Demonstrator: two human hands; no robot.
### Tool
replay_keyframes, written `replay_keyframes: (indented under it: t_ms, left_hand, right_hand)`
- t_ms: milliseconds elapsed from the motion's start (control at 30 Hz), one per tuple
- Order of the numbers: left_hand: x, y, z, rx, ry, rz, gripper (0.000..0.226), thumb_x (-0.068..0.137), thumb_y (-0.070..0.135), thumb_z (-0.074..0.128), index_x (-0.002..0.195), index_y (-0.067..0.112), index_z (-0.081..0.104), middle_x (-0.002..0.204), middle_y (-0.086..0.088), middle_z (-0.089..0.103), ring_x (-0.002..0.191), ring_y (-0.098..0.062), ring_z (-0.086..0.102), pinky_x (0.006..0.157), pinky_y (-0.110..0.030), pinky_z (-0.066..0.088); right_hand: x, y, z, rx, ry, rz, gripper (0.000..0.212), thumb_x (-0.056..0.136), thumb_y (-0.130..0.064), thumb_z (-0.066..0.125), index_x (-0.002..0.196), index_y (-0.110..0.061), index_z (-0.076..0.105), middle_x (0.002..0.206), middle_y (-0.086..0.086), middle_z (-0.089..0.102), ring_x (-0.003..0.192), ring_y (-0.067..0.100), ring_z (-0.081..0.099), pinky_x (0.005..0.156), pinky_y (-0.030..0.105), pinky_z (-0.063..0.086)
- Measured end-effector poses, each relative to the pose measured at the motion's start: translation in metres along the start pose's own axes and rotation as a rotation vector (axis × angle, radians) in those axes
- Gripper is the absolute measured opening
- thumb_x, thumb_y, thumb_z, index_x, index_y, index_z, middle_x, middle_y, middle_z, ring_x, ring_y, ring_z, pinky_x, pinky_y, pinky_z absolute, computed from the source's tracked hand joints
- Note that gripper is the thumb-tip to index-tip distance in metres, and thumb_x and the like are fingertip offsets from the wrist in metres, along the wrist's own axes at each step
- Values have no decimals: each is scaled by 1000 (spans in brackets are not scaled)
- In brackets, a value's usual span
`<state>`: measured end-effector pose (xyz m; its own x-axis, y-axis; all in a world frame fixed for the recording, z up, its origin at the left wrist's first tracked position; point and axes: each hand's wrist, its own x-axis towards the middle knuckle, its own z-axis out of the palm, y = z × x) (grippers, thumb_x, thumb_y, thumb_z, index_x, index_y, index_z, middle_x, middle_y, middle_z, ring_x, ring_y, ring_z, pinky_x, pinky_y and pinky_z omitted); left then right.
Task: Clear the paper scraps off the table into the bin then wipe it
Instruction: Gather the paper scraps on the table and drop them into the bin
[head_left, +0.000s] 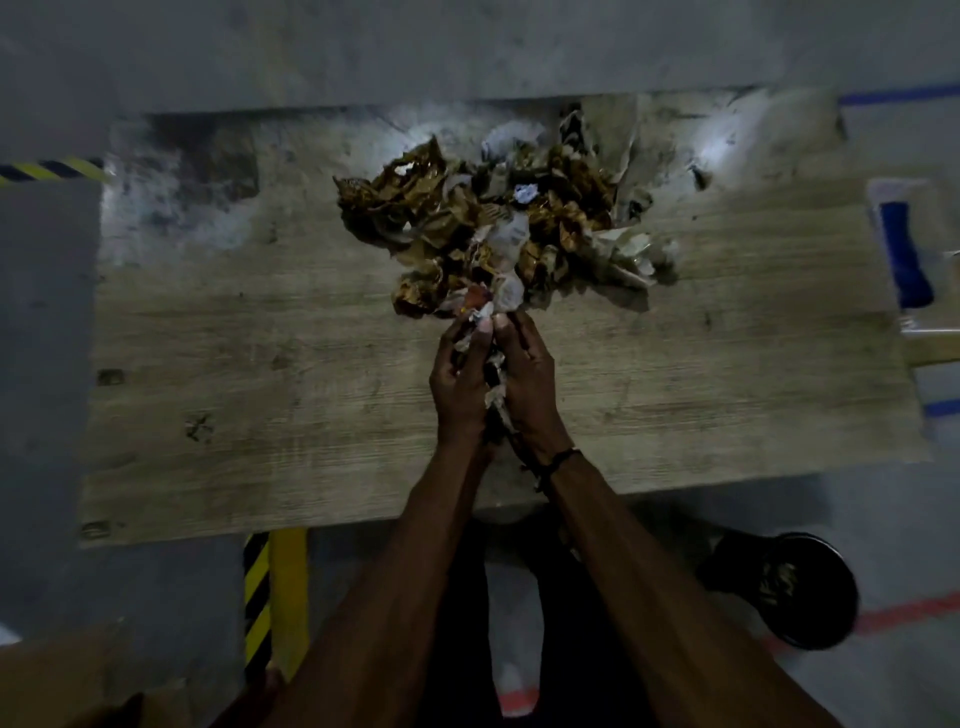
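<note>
Both hands, left hand (457, 374) and right hand (524, 369), hold a bunch of paper scraps (491, 358) in a closed grip, so the next move probably carries it to the bin (795, 587), lower right.

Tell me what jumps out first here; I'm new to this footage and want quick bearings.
The pile of crumpled paper scraps, brown and white, sits heaped at the far middle of the wooden table. Just nearer, the left hand and right hand are cupped together around a bunch of scraps. A dark round bin stands on the floor at the lower right, off the table's near edge.
</note>
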<state>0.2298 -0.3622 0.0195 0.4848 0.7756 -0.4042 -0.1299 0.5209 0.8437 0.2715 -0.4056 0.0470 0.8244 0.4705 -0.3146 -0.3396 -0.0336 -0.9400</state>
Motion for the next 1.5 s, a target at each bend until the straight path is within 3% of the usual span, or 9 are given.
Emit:
replay_keyframes:
  t_ms: [167, 300, 467, 567, 700, 933, 1100, 1267, 1500]
  left_hand:
    - [-30, 21, 32, -91, -3, 26, 41, 94, 26, 74, 132, 11, 70, 136, -6, 71, 131, -24, 64, 108, -41, 52]
    - [-52, 44, 65, -108, -4, 52, 32, 99, 11, 69, 131, 6, 70, 134, -10, 71, 130, -26, 65, 108, -43, 53]
    - [-75, 76, 109, -142, -34, 121, 31, 98, 10, 71, 129, 7, 71, 134, -14, 71, 129, -29, 66, 112, -49, 51]
    - [-85, 93, 135, -183, -63, 155, 37, 96, 17, 74, 131, 6, 70, 133, -14, 71, 127, -30, 67, 106, -45, 54]
    - [-93, 112, 168, -209, -83, 212, 30, 100, 9, 67, 130, 4, 70, 126, -12, 75, 121, -28, 71, 97, -41, 59]
    - [-103, 137, 208, -262, -174, 207, 22, 95, 9, 69, 117, 11, 73, 106, 3, 81, 103, -15, 76, 83, -27, 60]
    - [-93, 145, 231, -221, -235, 197, 24, 99, -2, 63, 122, 3, 69, 105, 7, 81, 103, -10, 76, 84, -24, 59]
    - [-88, 156, 246, -213, -352, 178, 35, 99, -2, 64, 134, -1, 66, 113, 5, 79, 110, -12, 74, 88, -26, 60]
    - [-96, 158, 253, -178, -481, 89, 29, 99, -1, 65, 127, 4, 69, 110, 4, 80, 105, -14, 76, 98, -41, 60]
  right_hand:
    - [-14, -39, -18, -2, -21, -32, 37, 111, -17, 53, 145, -3, 59, 143, 12, 65, 133, 24, 63, 113, 45, 52]
    - [-24, -78, -33, 33, -4, -69, 40, 110, -15, 53, 148, -3, 56, 145, 9, 64, 133, 18, 62, 111, 36, 53]
    - [-29, -132, -52, 113, -52, -74, 28, 110, -11, 52, 136, -19, 62, 126, -12, 71, 116, 3, 69, 101, 27, 56]
    - [-29, -161, -61, 119, -57, -130, 33, 111, -13, 51, 143, -10, 59, 138, 5, 68, 127, 17, 66, 104, 33, 56]
    - [-25, -193, -71, 120, -56, -194, 39, 110, -20, 55, 146, -6, 58, 145, 14, 64, 134, 31, 61, 113, 55, 49]
    - [-17, -232, -88, 108, -1, -283, 26, 111, -18, 54, 133, -20, 66, 135, 8, 70, 127, 28, 67, 107, 48, 55]
    - [-6, -249, -92, 136, 102, -323, 24, 110, -20, 56, 127, -27, 70, 130, 3, 73, 125, 27, 68, 105, 49, 55]
    - [1, -259, -95, 146, 188, -363, 33, 111, -20, 54, 142, -15, 63, 142, 8, 67, 132, 28, 63, 112, 54, 50]
    - [-13, -268, -98, 149, 330, -433, 39, 105, -31, 59, 141, -16, 63, 142, 5, 67, 132, 24, 64, 113, 52, 51]
